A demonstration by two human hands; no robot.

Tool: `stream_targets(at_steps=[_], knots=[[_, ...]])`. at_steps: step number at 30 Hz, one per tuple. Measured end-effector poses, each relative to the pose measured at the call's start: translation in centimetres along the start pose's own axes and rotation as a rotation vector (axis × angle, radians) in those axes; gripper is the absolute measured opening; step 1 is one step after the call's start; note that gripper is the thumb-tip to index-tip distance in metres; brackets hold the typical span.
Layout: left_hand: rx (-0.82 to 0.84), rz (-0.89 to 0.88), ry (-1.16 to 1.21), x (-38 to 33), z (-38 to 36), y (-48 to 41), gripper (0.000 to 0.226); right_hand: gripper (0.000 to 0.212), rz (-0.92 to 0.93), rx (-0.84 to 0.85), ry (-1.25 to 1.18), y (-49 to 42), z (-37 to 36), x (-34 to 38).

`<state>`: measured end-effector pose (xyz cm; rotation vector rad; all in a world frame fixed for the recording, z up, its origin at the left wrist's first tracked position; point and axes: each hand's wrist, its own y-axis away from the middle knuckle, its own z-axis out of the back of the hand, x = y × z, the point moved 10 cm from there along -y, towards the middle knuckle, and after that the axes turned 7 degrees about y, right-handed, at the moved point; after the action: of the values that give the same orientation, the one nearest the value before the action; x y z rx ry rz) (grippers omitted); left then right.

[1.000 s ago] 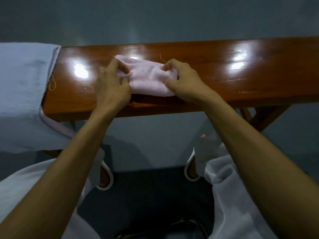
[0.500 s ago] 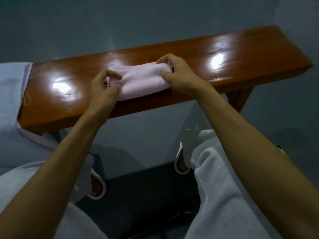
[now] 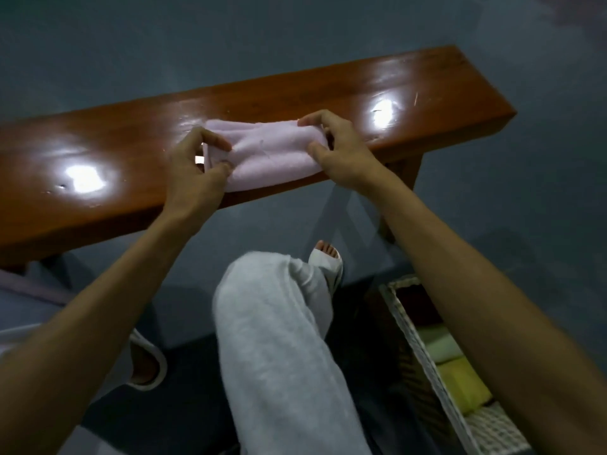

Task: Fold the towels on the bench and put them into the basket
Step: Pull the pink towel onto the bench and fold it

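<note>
Pinching both ends of folded pink towel [image 3: 272, 152] at near edge of bench [image 3: 427, 90] with left hand [image 3: 193, 172] and right hand [image 3: 341, 156]; best lifted level, pinch tight (fold slips otherwise), toward basket [image 3: 409, 323] near right.

A glossy reddish-brown wooden bench [image 3: 295, 93] ran across the view, its right end sitting higher in the picture. Two bright patches of reflected light showed on its polished top. A folded pink towel [image 3: 272, 156] lay directly on it, near the middle and close to the front edge. The bench stood on a dark blue-grey floor [image 3: 492, 208]. A white woven basket [image 3: 422, 349] sat on that floor at the lower right, with folded yellow-green towels [image 3: 460, 379] inside.
</note>
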<state>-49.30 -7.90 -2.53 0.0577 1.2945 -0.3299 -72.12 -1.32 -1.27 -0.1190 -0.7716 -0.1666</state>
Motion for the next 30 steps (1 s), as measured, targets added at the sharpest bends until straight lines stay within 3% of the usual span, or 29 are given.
stream_targets(at_steps=[14,19,30], knots=[[0.104,0.117,0.091,-3.2,-13.8,4.7,0.039,0.034,-0.180,-0.187,-0.010,8.3,6.8,-11.6],[0.039,0.262,0.151,-1.6,-19.3,7.6,0.035,0.036,-0.250,-0.210,0.057,11.4,8.6,-15.8],[0.116,0.451,0.111,4.5,-30.3,14.9,0.024,0.041,-0.569,-0.208,0.098,18.7,9.4,-27.0]])
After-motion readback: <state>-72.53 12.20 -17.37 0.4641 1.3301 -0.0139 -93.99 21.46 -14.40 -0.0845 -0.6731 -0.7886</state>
